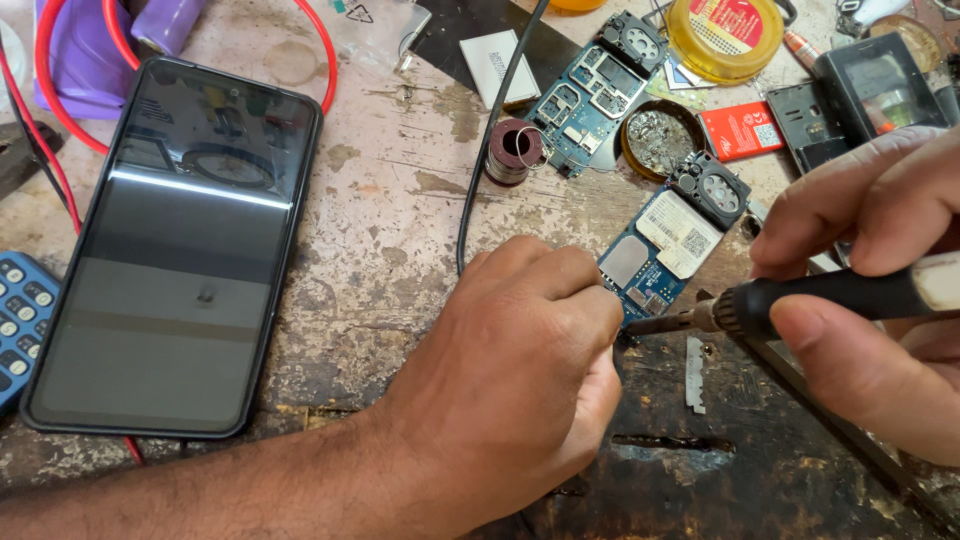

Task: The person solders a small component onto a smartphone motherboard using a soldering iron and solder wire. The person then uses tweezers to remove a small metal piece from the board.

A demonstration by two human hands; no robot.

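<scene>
My right hand (880,290) grips a soldering iron (800,300) with a black handle; its metal tip touches the lower edge of a small blue phone circuit board (665,250) lying on the worn bench. My left hand (520,350) is closed in a fist, its fingertips pinched at the board's lower left corner, holding it down. What is between those fingertips is hidden. A round speaker module (712,190) sits at the board's top end.
A large black smartphone (180,250) lies at left, a blue keypad (20,320) beside it. A second blue circuit board (590,90), solder wire spool (515,150), round tin (660,138), yellow flux tub (725,35), red battery (742,130), black cable (490,150) and red wires (325,60) lie behind.
</scene>
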